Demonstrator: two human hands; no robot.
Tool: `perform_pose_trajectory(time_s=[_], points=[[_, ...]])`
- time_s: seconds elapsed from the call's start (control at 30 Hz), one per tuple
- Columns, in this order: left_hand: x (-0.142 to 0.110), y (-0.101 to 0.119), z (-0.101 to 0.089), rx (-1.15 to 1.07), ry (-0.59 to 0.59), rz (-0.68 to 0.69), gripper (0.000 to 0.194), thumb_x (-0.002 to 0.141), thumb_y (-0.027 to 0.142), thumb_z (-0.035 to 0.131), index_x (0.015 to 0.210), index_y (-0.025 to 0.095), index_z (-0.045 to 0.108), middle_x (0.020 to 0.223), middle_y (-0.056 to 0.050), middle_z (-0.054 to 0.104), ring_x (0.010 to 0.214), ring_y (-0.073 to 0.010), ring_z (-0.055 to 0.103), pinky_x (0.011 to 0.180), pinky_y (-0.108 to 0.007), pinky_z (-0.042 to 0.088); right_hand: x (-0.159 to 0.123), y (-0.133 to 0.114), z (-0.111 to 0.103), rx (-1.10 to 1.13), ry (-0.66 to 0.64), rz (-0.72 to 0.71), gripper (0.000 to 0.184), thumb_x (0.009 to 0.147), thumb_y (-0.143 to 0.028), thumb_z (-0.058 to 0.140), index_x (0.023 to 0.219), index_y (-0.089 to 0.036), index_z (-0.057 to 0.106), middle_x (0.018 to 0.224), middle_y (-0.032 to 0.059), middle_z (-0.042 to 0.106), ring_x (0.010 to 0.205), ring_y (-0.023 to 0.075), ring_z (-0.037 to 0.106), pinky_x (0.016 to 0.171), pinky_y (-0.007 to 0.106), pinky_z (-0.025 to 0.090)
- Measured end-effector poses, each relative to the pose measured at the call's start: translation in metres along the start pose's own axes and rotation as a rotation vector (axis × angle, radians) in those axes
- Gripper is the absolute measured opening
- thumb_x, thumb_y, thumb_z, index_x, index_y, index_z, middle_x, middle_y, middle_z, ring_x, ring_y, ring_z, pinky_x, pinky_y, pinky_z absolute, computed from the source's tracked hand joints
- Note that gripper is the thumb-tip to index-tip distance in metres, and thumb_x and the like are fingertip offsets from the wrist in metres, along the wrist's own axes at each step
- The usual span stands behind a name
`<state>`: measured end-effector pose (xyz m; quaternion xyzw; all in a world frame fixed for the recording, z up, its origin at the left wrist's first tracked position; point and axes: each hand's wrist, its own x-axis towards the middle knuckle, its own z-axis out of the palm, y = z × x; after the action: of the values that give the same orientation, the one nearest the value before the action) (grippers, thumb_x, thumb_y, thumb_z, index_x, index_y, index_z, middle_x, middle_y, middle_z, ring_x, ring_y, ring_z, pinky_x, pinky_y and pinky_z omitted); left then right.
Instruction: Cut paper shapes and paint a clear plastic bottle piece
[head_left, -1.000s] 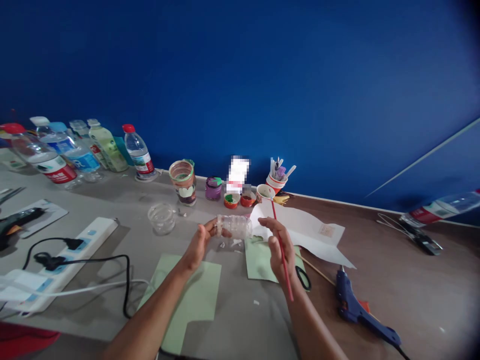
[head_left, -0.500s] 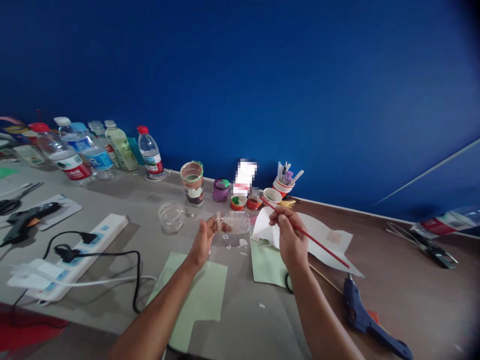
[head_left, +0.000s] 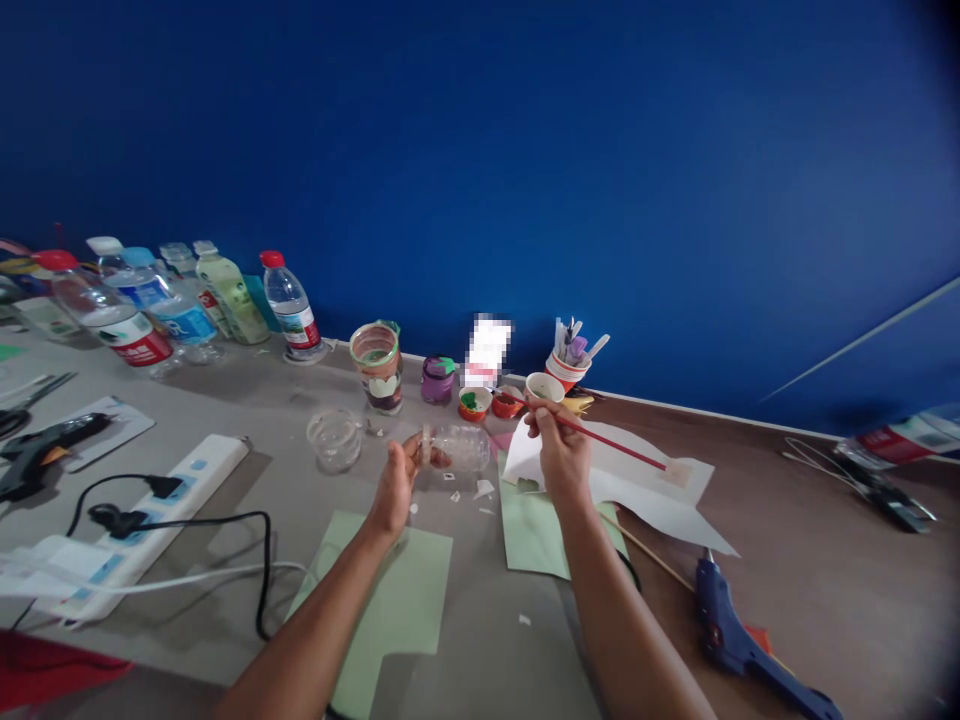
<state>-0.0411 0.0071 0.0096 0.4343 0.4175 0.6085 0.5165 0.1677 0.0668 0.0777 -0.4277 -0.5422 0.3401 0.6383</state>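
Observation:
My left hand (head_left: 396, 485) is closed around one end of a clear plastic bottle piece (head_left: 466, 448), held on its side just above the table. The red paintbrush (head_left: 619, 446) is pinched in my right hand (head_left: 561, 450). Its tip points left, over a small red cup of dark paint (head_left: 508, 403); whether it touches the paint I cannot tell. Beside that stands a cup of green paint (head_left: 473, 405), and a white paper cup (head_left: 545, 387) is just behind my right hand. A clear cut bottle section (head_left: 334, 441) stands left of my left hand.
A decorated jar (head_left: 376, 368) and purple pot (head_left: 437, 381) stand near the wall, with several bottles (head_left: 294, 310) further left. A power strip (head_left: 154, 530) with cables lies left. Green paper (head_left: 409, 580), white paper (head_left: 637, 470) and a blue glue gun (head_left: 739, 630) lie nearby.
My right hand has moved forward and left, carrying the brush tip from near the white cup to over the dark paint. The left hand still holds the bottle piece. The view has shifted slightly.

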Motion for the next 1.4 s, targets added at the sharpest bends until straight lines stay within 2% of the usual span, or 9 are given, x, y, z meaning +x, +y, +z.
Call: perform_pose_trajectory(time_s=[0.2, 0.43, 0.6, 0.83, 1.0, 1.2, 1.4], points=[[0.000, -0.003, -0.001, -0.015, 0.010, -0.023, 0.090, 0.078, 0.088, 0.024, 0.108, 0.015, 0.068, 0.097, -0.011, 0.074, 0.101, -0.0275, 0.063, 0.088, -0.035, 0.044, 0.002, 0.014, 0.006, -0.045, -0.051, 0.005, 0.032, 0.090, -0.043, 0.052, 0.093, -0.016, 0.067, 0.071, 0.0040, 0.064, 0.060, 0.0156, 0.055, 0.058, 0.030, 0.045], [-0.002, 0.001, 0.002, 0.000, 0.028, -0.043, 0.095, 0.073, 0.091, 0.029, 0.117, 0.014, 0.064, 0.097, -0.013, 0.073, 0.105, -0.0305, 0.062, 0.090, -0.037, 0.045, 0.001, 0.035, 0.011, -0.192, -0.060, 0.044, 0.030, 0.089, -0.041, 0.049, 0.092, -0.017, 0.065, 0.076, 0.0061, 0.068, 0.060, 0.0166, 0.056, 0.060, 0.033, 0.048], [-0.002, 0.001, 0.001, 0.043, -0.008, -0.036, 0.095, 0.074, 0.091, 0.027, 0.116, 0.014, 0.064, 0.100, -0.013, 0.072, 0.107, -0.0312, 0.061, 0.092, -0.038, 0.044, -0.001, 0.045, 0.013, -0.204, -0.069, 0.087, 0.033, 0.087, -0.042, 0.050, 0.096, -0.015, 0.065, 0.079, 0.0087, 0.072, 0.058, 0.0177, 0.059, 0.058, 0.034, 0.051], [-0.002, -0.001, 0.000, 0.069, -0.011, -0.010, 0.096, 0.075, 0.090, 0.026, 0.119, 0.014, 0.064, 0.095, -0.011, 0.073, 0.102, -0.0295, 0.062, 0.095, -0.038, 0.040, -0.001, 0.055, 0.017, -0.194, -0.099, 0.146, 0.032, 0.088, -0.043, 0.049, 0.099, -0.018, 0.065, 0.082, 0.0072, 0.075, 0.053, 0.0176, 0.062, 0.053, 0.032, 0.052], [-0.004, 0.000, 0.001, 0.078, -0.001, -0.025, 0.096, 0.077, 0.089, 0.026, 0.125, 0.014, 0.061, 0.095, -0.010, 0.073, 0.100, -0.0288, 0.062, 0.096, -0.038, 0.039, 0.000, 0.056, 0.019, -0.195, -0.097, 0.164, 0.031, 0.087, -0.042, 0.051, 0.098, -0.017, 0.066, 0.080, 0.0083, 0.075, 0.050, 0.0177, 0.062, 0.051, 0.032, 0.052], [-0.005, 0.005, 0.005, 0.085, -0.001, -0.011, 0.096, 0.076, 0.089, 0.027, 0.121, 0.013, 0.065, 0.092, -0.011, 0.072, 0.097, -0.0287, 0.063, 0.092, -0.037, 0.042, 0.004, 0.048, 0.015, -0.210, -0.059, 0.126, 0.031, 0.089, -0.041, 0.047, 0.094, -0.016, 0.065, 0.084, 0.0087, 0.073, 0.052, 0.0152, 0.058, 0.055, 0.031, 0.052], [-0.006, 0.008, 0.005, 0.105, -0.007, -0.024, 0.096, 0.077, 0.088, 0.025, 0.123, 0.014, 0.063, 0.094, -0.011, 0.073, 0.099, -0.0290, 0.063, 0.093, -0.037, 0.041, -0.001, 0.047, 0.018, -0.242, -0.120, 0.109, 0.026, 0.085, -0.036, 0.050, 0.092, -0.019, 0.068, 0.082, 0.0061, 0.073, 0.059, 0.0176, 0.061, 0.055, 0.032, 0.053]])
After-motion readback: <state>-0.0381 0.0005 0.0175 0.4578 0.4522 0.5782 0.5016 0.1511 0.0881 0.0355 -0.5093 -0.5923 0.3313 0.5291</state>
